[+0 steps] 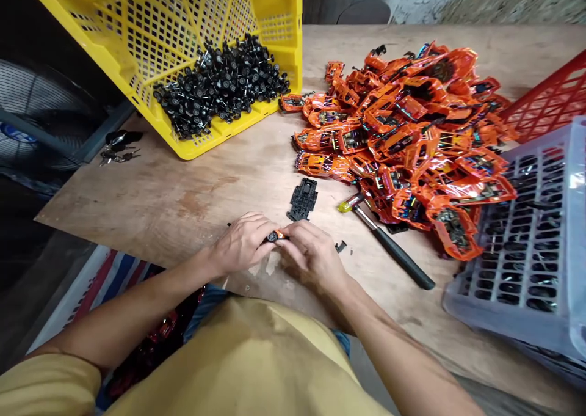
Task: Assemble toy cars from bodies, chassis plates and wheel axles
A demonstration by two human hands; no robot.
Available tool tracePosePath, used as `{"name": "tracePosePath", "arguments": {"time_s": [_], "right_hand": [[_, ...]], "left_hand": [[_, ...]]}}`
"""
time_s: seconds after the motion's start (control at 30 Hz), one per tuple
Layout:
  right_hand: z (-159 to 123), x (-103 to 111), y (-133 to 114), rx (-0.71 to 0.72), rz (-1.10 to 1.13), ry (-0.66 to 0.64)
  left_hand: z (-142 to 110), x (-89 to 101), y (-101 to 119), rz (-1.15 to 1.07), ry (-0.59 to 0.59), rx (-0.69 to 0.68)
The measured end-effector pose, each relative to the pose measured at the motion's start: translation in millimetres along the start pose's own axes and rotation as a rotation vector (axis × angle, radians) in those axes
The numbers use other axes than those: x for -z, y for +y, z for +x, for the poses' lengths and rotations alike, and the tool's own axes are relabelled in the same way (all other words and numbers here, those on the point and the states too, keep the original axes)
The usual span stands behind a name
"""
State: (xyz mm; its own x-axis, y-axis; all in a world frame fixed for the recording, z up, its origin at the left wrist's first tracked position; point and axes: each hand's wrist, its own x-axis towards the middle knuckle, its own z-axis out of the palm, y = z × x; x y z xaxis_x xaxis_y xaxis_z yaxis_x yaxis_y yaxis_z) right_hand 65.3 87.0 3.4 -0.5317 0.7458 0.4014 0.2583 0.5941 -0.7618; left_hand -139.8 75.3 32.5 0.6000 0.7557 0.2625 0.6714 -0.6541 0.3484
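Between my two hands is a small orange toy car (pixel 276 236) with a black wheel showing, most of it covered by fingers. My left hand (pixel 245 239) grips its left end, and my right hand (pixel 315 251) pinches the other end. Just beyond my fingers lies a black toy car chassis (pixel 303 200), flat on the table. A small black plastic piece (pixel 341 245) rests beside my right hand. Farther right is a hammer (pixel 394 245) with a black grip and a yellow-tipped head, touching the edge of a heap of orange toy car bodies (pixel 412 116).
A tilted yellow crate (pixel 183 150) at the back left holds many black wheels on axles (pixel 224 86). Keys (pixel 119 147) lie near the table's left edge. On the right stand a clear plastic basket (pixel 572 233) with dark parts and a red basket (pixel 549 98). A fan (pixel 36 116) is at far left.
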Motion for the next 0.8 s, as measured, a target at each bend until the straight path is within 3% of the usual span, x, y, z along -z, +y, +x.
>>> {"name": "tracePosePath", "arguments": {"time_s": [0.17,0.33,0.5,0.8], "right_hand": [[-10.2,-0.6,15.0,-0.125,0.069,-0.046],[-5.0,-9.4,7.2,0.002,0.054,-0.101],[1.3,-18.8,6.6,0.066,0.004,-0.063],[-0.7,-21.4,8.7,0.042,-0.022,-0.027]], "left_hand": [[-14.0,6.2,-17.6,0.008,-0.105,0.069],[-29.4,-3.6,-20.0,-0.03,-0.001,-0.013],[-31.7,-13.9,-16.7,0.032,0.072,-0.054],[-30.4,-16.6,-21.8,0.007,0.097,-0.042]]}}
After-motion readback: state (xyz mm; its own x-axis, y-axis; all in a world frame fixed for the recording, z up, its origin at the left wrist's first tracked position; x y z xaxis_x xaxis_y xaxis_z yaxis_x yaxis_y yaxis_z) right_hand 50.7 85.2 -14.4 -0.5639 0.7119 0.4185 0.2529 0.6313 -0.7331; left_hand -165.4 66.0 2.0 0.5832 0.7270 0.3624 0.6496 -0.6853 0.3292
